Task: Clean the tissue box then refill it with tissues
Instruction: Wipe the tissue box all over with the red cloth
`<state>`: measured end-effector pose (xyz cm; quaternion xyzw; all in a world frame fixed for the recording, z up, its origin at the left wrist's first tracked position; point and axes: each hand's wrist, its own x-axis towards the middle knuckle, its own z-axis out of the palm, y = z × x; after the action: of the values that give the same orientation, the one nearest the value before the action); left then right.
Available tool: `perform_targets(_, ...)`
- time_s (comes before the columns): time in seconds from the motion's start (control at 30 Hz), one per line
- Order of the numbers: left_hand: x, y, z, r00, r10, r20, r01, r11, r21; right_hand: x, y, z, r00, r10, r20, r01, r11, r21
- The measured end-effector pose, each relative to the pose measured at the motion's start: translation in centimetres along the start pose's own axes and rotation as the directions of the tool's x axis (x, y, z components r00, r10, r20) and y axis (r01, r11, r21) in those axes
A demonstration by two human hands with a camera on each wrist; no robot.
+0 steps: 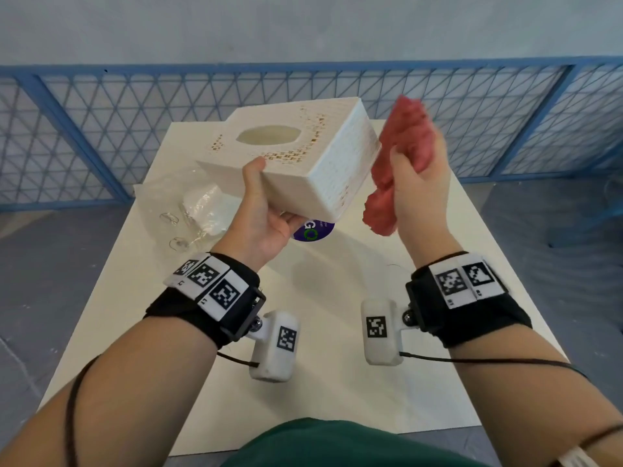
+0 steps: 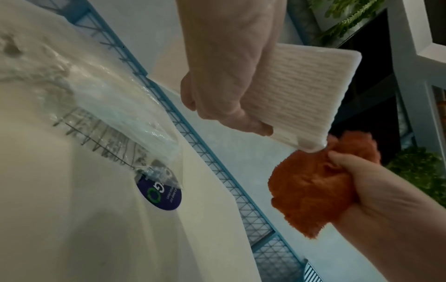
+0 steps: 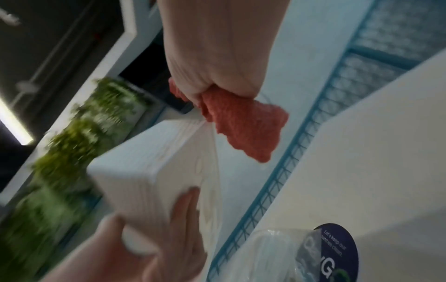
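A white tissue box [image 1: 303, 156] with gold specks and an empty oval slot is held tilted above the table, gripped at its near corner by my left hand [image 1: 266, 210], thumb on top, fingers underneath. My right hand [image 1: 418, 183] clutches a red fluffy cloth [image 1: 401, 156] against the box's right side face. The left wrist view shows the box [image 2: 296, 91] from below with the cloth [image 2: 311, 190] at its corner. In the blurred right wrist view the cloth [image 3: 243, 124] hangs from my fist beside the box [image 3: 164, 167]. A clear plastic pack of white tissues [image 1: 199, 210] lies on the table at left.
The white table [image 1: 337, 382] carries a round purple sticker [image 1: 313, 230] under the box. A blue mesh fence [image 1: 101, 129] runs behind the table. Green plants [image 3: 72, 152] and a dark wall show in the wrist views.
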<state>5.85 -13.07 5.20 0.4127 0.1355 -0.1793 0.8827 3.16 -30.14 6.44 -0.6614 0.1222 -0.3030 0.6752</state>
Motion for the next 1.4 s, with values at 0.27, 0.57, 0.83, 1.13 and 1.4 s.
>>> perform_targets(0.27, 0.4, 0.3, 0.6, 1.000, -0.013, -0.007, 0.012, 0.996, -0.088, -3.7, 2.0, 1.3, 0.907, -0.306, 0.290, 0.360, 0.919, -0.158)
perform_targets(0.57, 0.5, 1.7, 0.4, 0.998, 0.026, -0.054, -0.026, 1.000, 0.002, -5.1, 2.0, -0.1, 0.869, -0.423, 0.256, 0.430, 0.902, 0.032)
perform_targets(0.83, 0.5, 0.8, 0.8, 1.000, -0.003, 0.003, 0.002, 0.996, 0.087, -3.9, 0.1, 1.7, 0.907, -0.336, 0.255, 0.373, 0.921, -0.112)
perform_targets(1.13, 0.7, 1.9, -2.3, 0.966, 0.244, -0.089, -0.185, 0.886, 0.426, -2.2, 0.1, 0.1, 0.938, -0.284, 0.196, 0.319, 0.932, -0.174)
perform_targets(1.4, 0.6, 0.7, -0.9, 0.939, 0.324, -0.113, -0.244, 0.863, 0.443, -5.5, 3.2, 1.3, 0.723, -0.341, 0.601, 0.593, 0.752, -0.288)
